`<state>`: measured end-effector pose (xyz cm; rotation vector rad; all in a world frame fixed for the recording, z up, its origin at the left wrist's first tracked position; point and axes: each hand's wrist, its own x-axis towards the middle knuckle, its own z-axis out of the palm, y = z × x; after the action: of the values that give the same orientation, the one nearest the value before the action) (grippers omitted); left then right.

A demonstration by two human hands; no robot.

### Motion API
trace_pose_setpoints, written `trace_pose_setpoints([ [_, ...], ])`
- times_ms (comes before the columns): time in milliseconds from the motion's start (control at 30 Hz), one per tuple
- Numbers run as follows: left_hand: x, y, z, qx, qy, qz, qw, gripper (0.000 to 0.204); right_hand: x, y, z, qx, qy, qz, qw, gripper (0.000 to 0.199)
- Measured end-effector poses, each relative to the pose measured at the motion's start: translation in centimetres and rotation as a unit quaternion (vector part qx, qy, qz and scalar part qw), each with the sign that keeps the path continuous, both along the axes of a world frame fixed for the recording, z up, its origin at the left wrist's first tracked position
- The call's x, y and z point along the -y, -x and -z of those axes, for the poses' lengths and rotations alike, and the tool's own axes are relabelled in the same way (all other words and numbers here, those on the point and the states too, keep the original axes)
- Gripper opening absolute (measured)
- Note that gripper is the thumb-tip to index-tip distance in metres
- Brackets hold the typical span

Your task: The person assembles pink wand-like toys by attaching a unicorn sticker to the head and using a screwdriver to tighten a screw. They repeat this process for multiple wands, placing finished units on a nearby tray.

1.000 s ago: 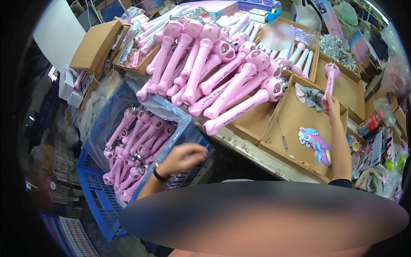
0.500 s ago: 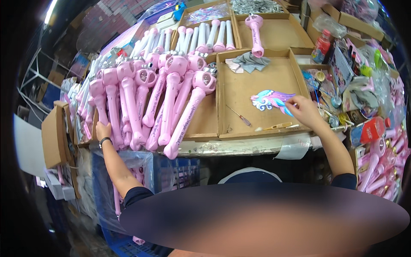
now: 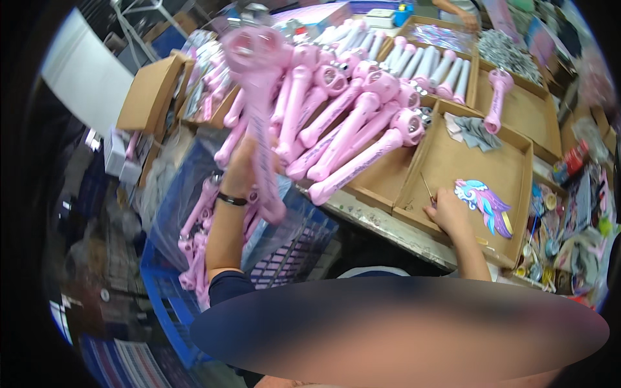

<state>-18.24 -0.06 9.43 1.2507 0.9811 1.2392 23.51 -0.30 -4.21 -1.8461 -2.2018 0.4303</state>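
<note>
My left hand [image 3: 242,161] is closed around the shaft of a pink toy wand [image 3: 261,116], lifted off the pile and blurred by motion. Its round head points up and away from me. Inside the shallow cardboard tray, my right hand [image 3: 448,212] has its fingers closed on the handle of a small screwdriver [image 3: 425,184]. The screwdriver's thin shaft shows beyond the fingers; most of its handle is hidden. To the right of that hand lies a flat purple and blue winged cutout [image 3: 485,205]. A grey cloth [image 3: 477,132] rests at the tray's far end.
Several pink wands [image 3: 362,136] are heaped on the bench at the left. Below them, a blue plastic crate [image 3: 169,304] lined with clear film holds more wands. Another wand [image 3: 497,100] lies in a farther tray. Across the bench, another person's arm [image 3: 458,11] reaches in.
My left hand has raised a wand from the pile. My right hand has left the cutout and taken hold of the screwdriver. The view has turned toward the left.
</note>
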Motion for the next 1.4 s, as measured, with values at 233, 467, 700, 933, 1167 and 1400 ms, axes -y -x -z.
trace_pose_setpoints([
  [233,3.1,-14.4,9.1,0.122,0.119,0.167,0.971,0.034,2.9,-2.5,0.2,-0.151,-0.107,0.184,0.965,0.025],
  [467,1.8,-21.4,11.1,0.403,0.140,0.236,0.873,0.066,12.1,0.1,0.3,-0.627,-0.038,0.205,0.750,0.028],
  [700,1.0,-21.8,10.4,0.243,0.090,0.207,0.943,0.053,14.0,3.0,2.4,-0.621,-0.012,0.160,0.767,0.033],
  [933,2.2,-20.2,9.2,0.156,0.058,0.137,0.976,0.044,13.7,3.1,2.5,-0.588,0.020,0.133,0.797,0.030],
  [1167,1.5,-18.7,9.0,0.166,-0.016,0.168,0.972,0.072,13.7,3.3,1.6,-0.495,-0.052,0.089,0.863,0.031],
  [1400,-0.5,-18.0,8.7,0.283,0.105,0.279,0.911,0.100,13.3,3.2,0.3,-0.452,-0.087,0.045,0.887,0.031],
])
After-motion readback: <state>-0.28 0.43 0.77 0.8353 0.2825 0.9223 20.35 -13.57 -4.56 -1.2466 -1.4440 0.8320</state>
